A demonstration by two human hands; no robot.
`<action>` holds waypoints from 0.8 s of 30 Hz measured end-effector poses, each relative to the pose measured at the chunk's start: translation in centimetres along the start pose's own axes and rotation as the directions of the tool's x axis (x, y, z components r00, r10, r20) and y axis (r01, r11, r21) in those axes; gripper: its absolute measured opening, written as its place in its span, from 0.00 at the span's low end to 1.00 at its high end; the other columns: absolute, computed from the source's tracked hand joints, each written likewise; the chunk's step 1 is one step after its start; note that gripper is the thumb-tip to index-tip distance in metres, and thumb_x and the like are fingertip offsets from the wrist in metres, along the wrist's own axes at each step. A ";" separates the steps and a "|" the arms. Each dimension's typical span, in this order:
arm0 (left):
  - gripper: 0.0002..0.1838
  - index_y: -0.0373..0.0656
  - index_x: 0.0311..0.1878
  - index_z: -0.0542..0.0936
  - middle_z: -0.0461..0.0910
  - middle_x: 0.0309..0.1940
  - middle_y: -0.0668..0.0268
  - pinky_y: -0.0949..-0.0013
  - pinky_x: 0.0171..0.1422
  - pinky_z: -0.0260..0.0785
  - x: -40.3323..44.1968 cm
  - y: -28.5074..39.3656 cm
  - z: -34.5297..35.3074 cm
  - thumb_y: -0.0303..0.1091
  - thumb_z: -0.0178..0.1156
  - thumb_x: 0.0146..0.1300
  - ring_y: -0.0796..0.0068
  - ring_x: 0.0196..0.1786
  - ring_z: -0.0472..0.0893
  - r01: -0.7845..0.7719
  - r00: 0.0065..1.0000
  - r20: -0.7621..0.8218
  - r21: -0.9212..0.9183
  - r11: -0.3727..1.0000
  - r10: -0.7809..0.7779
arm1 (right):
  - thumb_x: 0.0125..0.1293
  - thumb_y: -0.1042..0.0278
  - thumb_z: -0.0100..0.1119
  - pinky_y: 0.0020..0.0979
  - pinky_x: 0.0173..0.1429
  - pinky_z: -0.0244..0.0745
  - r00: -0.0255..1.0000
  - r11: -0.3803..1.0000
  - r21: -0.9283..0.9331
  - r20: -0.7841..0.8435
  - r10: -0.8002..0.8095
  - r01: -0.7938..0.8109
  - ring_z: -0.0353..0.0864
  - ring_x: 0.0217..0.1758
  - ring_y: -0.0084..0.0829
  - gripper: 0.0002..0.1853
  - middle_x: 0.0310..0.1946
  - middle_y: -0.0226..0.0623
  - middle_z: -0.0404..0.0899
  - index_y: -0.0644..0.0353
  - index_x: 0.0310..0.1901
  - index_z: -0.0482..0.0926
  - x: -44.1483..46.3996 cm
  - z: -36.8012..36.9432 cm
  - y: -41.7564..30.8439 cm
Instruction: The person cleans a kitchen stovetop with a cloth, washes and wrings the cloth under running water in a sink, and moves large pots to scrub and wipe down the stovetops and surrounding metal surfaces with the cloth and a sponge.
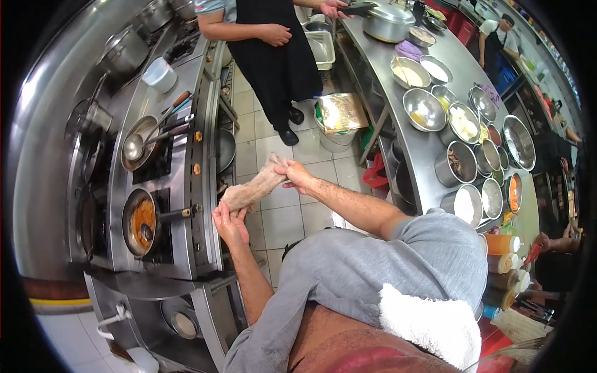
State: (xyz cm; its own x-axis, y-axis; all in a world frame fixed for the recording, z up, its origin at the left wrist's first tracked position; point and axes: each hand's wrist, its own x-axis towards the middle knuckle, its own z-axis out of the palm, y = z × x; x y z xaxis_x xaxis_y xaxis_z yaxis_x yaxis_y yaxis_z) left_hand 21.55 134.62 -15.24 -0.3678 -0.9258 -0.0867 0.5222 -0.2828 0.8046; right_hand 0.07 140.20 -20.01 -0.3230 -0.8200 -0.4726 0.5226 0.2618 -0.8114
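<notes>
Between the fingers of the left hand and right hand stretched a rumpled, greyish-beige cloth, each hand pinching one end. Left of the left hand sat a round metal pan holding orange food; beyond the right stood a pale round bucket.

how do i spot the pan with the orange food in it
Find the steel stove along the picture's left side. In its front row, take the lower pan, whose handle points right. Orange food coats its inside, while the pan above it holds a large ladle.
</notes>
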 end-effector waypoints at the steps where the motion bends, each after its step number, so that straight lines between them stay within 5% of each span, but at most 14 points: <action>1: 0.09 0.43 0.40 0.62 0.73 0.43 0.57 0.50 0.51 0.72 1.0 -0.4 0.1 0.31 0.53 0.66 0.62 0.50 0.75 -0.010 1.000 -0.018 -0.001 1.000 0.010 | 0.61 0.63 0.58 0.39 0.41 0.68 0.999 0.999 0.030 -0.019 0.034 -0.033 0.73 0.46 0.28 0.17 0.44 0.30 0.76 0.51 0.51 0.69 1.6 -0.6 0.8; 7: 0.08 0.43 0.40 0.63 0.72 0.42 0.58 0.50 0.50 0.73 8.2 -2.7 -0.5 0.22 0.51 0.62 0.59 0.47 0.76 -0.024 1.000 0.007 0.061 0.998 0.023 | 0.59 0.71 0.55 0.39 0.39 0.70 0.986 0.983 0.091 -0.030 0.164 -0.160 0.74 0.45 0.30 0.18 0.43 0.32 0.73 0.52 0.51 0.66 8.5 -2.3 2.7; 12: 0.20 0.44 0.47 0.64 0.71 0.43 0.59 0.59 0.45 0.72 13.6 -3.4 0.3 0.14 0.50 0.50 0.60 0.51 0.74 0.074 0.997 -0.046 0.192 0.979 -0.066 | 0.57 0.74 0.55 0.41 0.40 0.71 0.968 0.979 0.034 -0.144 0.204 -0.201 0.73 0.46 0.34 0.22 0.47 0.35 0.71 0.50 0.54 0.63 12.8 -2.1 2.0; 14: 0.27 0.42 0.55 0.63 0.72 0.48 0.57 0.68 0.42 0.71 16.0 -3.4 1.2 0.14 0.48 0.48 0.64 0.49 0.75 0.056 0.996 0.045 0.269 0.962 -0.071 | 0.55 0.71 0.61 0.40 0.40 0.70 0.973 0.984 -0.009 -0.150 0.173 -0.176 0.73 0.36 0.29 0.28 0.38 0.29 0.72 0.45 0.57 0.63 14.2 -2.3 1.1; 20: 0.27 0.37 0.55 0.66 0.72 0.49 0.59 0.75 0.49 0.68 22.3 -2.8 4.4 0.11 0.47 0.48 0.72 0.48 0.75 -0.060 0.990 0.138 0.341 0.938 0.014 | 0.58 0.61 0.61 0.38 0.46 0.65 0.954 0.961 -0.168 -0.245 0.174 -0.218 0.68 0.43 0.29 0.29 0.46 0.32 0.69 0.43 0.62 0.62 18.5 -0.7 -3.5; 24: 0.24 0.37 0.54 0.67 0.72 0.49 0.59 0.71 0.56 0.67 25.6 -3.0 6.2 0.13 0.48 0.52 0.71 0.52 0.74 -0.157 0.976 0.208 0.468 0.870 0.064 | 0.63 0.48 0.54 0.42 0.49 0.66 0.971 0.966 -0.114 0.026 0.236 -0.232 0.68 0.51 0.31 0.26 0.53 0.33 0.67 0.45 0.60 0.65 21.4 1.3 -6.2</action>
State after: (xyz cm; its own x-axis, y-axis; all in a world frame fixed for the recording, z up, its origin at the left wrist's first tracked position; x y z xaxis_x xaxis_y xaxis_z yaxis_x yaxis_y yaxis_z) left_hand 5.84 113.33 -16.27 -0.4855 -0.8697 0.0889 0.1518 0.0163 0.9883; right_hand -9.05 120.35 -24.64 -0.1704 -0.7478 -0.6416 0.4900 0.5007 -0.7136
